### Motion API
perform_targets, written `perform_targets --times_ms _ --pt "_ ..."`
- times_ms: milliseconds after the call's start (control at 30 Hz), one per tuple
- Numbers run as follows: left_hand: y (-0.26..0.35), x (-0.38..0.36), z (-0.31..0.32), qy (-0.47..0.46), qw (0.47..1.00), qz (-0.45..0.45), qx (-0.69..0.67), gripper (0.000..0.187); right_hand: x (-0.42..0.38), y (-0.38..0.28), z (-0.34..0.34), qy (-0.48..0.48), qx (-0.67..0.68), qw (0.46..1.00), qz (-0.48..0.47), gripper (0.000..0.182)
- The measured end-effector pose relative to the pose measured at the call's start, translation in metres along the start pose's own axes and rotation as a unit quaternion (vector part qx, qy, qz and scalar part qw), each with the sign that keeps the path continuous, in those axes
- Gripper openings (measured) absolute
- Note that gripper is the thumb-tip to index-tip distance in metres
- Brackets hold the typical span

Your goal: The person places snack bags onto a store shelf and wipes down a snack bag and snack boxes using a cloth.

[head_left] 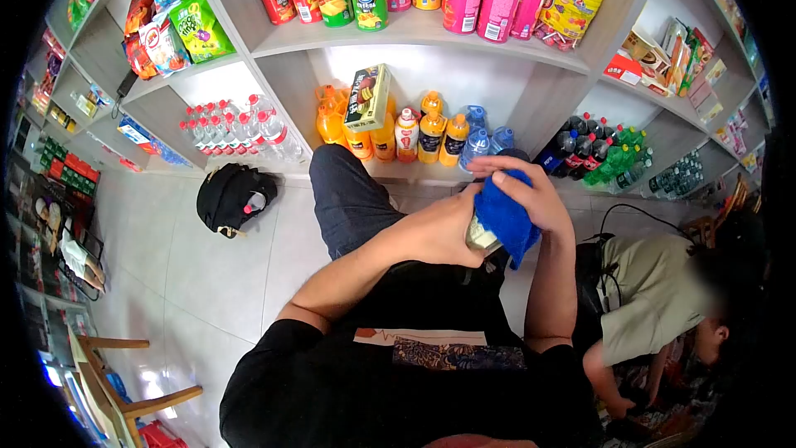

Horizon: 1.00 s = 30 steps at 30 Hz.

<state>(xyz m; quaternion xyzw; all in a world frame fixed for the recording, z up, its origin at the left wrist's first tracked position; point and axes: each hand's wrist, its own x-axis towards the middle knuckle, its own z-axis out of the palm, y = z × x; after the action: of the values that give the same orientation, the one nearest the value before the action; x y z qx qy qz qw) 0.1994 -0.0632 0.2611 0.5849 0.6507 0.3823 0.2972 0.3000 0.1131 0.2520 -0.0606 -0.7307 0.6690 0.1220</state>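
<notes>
Out in front of my chest, my left hand (454, 230) is wrapped round a pale container (481, 236), most of which is hidden by the hand and a cloth. A blue cloth (507, 214) lies over the container, and my right hand (531, 199) presses it from the far right side, fingers bent over its top. Behind the hands, on the bottom shelf, orange drink bottles (431, 134) and blue-capped water bottles (475, 148) stand in a row. A dark green and cream box (367, 99) rests tilted on top of the orange bottles at the left.
Shelves (414, 48) of cans and snacks rise ahead. A black backpack (234, 199) lies on the floor at left, and a wooden chair (124, 390) stands at lower left. Close on my right, a person (655, 299) in a light shirt bends down.
</notes>
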Motion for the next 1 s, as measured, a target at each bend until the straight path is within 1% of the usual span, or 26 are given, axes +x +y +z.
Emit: perform_targets --times_ms 33,67,167,200,233,300,333,367,400,433,467,500,567,633,667,700,733,767,800,833,867,900,933,967,1000 --pt "-0.006 0.001 0.002 0.024 0.999 0.01 -0.018 0.076 0.001 0.004 -0.003 -0.01 0.025 1.0 0.016 0.035" --pt "-0.011 0.002 0.003 0.048 0.998 0.02 -0.036 0.076 0.002 0.005 -0.001 0.007 0.074 0.996 0.048 0.036" --pt "-0.022 0.003 0.006 0.082 0.993 0.038 -0.073 0.08 -0.002 0.022 -0.003 0.042 0.179 0.974 0.136 0.034" --pt "-0.024 0.002 0.004 0.064 0.993 0.01 -0.103 0.077 -0.004 0.023 -0.002 0.049 0.177 0.972 0.148 0.04" --pt "-0.035 0.005 0.006 0.058 0.991 0.016 -0.118 0.074 -0.002 0.035 -0.007 0.062 0.193 0.969 0.14 0.039" --pt "-0.04 0.006 0.002 0.043 0.98 -0.014 -0.195 0.068 -0.002 0.086 -0.022 0.096 0.227 0.961 0.128 0.038" --pt "-0.044 0.006 -0.002 0.044 0.967 -0.027 -0.249 0.064 -0.005 0.104 -0.029 0.143 0.225 0.952 0.15 0.037" --pt "-0.049 0.008 -0.005 0.046 0.952 -0.04 -0.301 0.061 -0.007 0.101 -0.024 0.138 0.248 0.949 0.137 0.036" --pt "-0.054 0.012 -0.004 0.053 0.92 -0.031 -0.386 0.058 -0.004 0.108 -0.025 0.161 0.269 0.94 0.136 0.033" --pt "-0.055 0.014 -0.004 0.06 0.904 -0.024 -0.423 0.056 -0.001 0.116 -0.026 0.182 0.289 0.93 0.134 0.031" --pt "-0.055 0.016 -0.003 0.05 0.885 -0.033 -0.461 0.056 -0.002 0.109 -0.021 0.213 0.313 0.916 0.134 0.033" --pt "-0.056 0.016 -0.002 0.041 0.865 -0.043 -0.498 0.056 -0.003 0.099 -0.02 0.189 0.334 0.914 0.134 0.034" --pt "-0.056 0.015 0.001 0.024 0.886 -0.055 -0.46 0.055 -0.005 0.071 -0.021 0.127 0.226 0.962 0.084 0.033" --pt "-0.061 0.015 0.006 0.007 0.903 -0.057 -0.425 0.055 -0.003 0.028 -0.015 0.056 0.077 0.994 0.045 0.029" --pt "-0.06 0.018 0.006 -0.002 0.912 -0.051 -0.408 0.055 -0.001 0.022 -0.013 0.047 0.126 0.989 0.059 0.028" --pt "-0.057 0.02 0.006 -0.011 0.919 -0.044 -0.39 0.054 0.002 0.022 -0.013 0.053 0.137 0.988 0.056 0.029" --pt "-0.051 0.018 0.007 0.015 0.901 -0.046 -0.432 0.053 0.006 0.023 -0.014 0.058 0.147 0.986 0.052 0.031" --pt "-0.054 0.022 0.007 0.016 0.881 -0.038 -0.471 0.053 0.009 0.024 -0.015 0.062 0.156 0.985 0.047 0.033" --pt "-0.056 0.022 0.004 0.019 0.856 -0.054 -0.514 0.052 0.011 0.03 -0.016 0.067 0.181 0.98 0.045 0.033" --pt "-0.057 0.021 0.002 0.023 0.827 -0.072 -0.557 0.052 0.011 0.035 -0.015 0.102 0.211 0.971 0.049 0.033" --pt "-0.062 0.023 0.001 0.02 0.806 -0.061 -0.589 0.052 0.008 0.036 -0.011 0.137 0.241 0.959 0.056 0.032" --pt "-0.064 0.023 0.002 0.036 0.797 -0.052 -0.601 0.051 0.007 0.035 -0.006 0.171 0.269 0.946 0.059 0.032" --pt "-0.065 0.024 0.001 0.053 0.78 -0.069 -0.619 0.049 0.002 0.032 0.001 0.211 0.301 0.929 0.052 0.037" --pt "-0.064 0.024 0.0 0.071 0.762 -0.087 -0.637 0.048 0.003 0.038 0.005 0.227 0.348 0.909 0.031 0.041" --pt "-0.054 0.024 0.001 0.09 0.754 -0.076 -0.646 0.046 0.004 0.041 0.008 0.265 0.343 0.901 0.024 0.039"
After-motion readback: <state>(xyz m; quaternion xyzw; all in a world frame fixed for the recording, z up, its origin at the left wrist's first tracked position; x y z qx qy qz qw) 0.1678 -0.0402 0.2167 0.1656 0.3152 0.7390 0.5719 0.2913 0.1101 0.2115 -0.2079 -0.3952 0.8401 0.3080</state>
